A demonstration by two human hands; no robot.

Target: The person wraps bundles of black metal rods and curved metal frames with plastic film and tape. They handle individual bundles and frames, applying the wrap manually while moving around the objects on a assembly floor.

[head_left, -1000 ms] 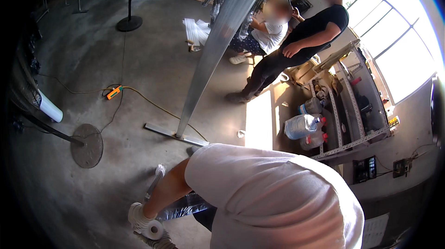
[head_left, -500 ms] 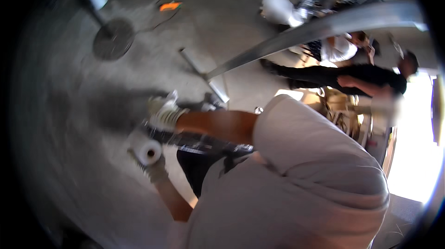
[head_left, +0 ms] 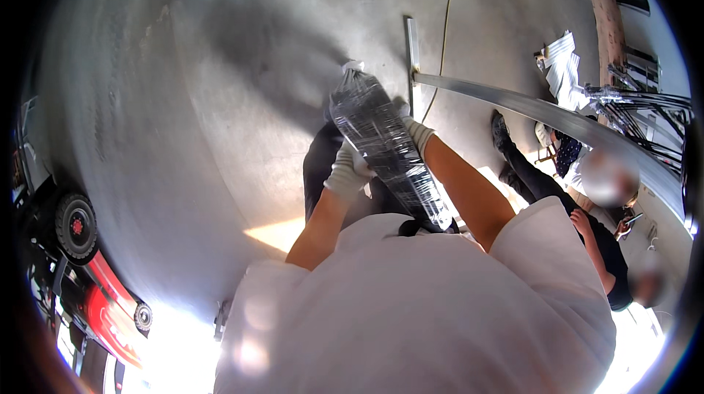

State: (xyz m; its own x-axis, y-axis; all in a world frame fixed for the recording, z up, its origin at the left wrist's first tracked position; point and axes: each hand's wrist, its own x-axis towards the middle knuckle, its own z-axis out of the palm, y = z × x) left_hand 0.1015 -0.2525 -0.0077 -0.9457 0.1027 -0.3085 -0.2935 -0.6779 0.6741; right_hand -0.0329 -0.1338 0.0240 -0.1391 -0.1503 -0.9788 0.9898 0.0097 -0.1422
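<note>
A long black bundle [head_left: 381, 137] wrapped in shiny clear stretch film slants in front of my body, its near end close to my waist. Pressed to its left side is my left hand [head_left: 353, 168], in a pale glove with a striped cuff, closed against the bundle. Along the other side my right hand [head_left: 415, 131], gloved alike, is closed on it too. The fingers of both hands lie partly hidden by the bundle. At the far tip shows a small whitish piece [head_left: 353, 66] that I cannot make out. No film roll is visible.
A metal beam [head_left: 528, 106] with a crosswise foot [head_left: 413, 49] runs to the right. Beyond it are people, one in black [head_left: 539, 174], near dark rods [head_left: 638, 111]. A yellow cable [head_left: 449, 20] crosses the concrete floor. A red wheeled vehicle [head_left: 110, 313] stands at the left.
My view has swung round and levelled. The white film roll seen in my left hand is out of sight. Both hands are now against the bundle's sides, which shows almost whole.
</note>
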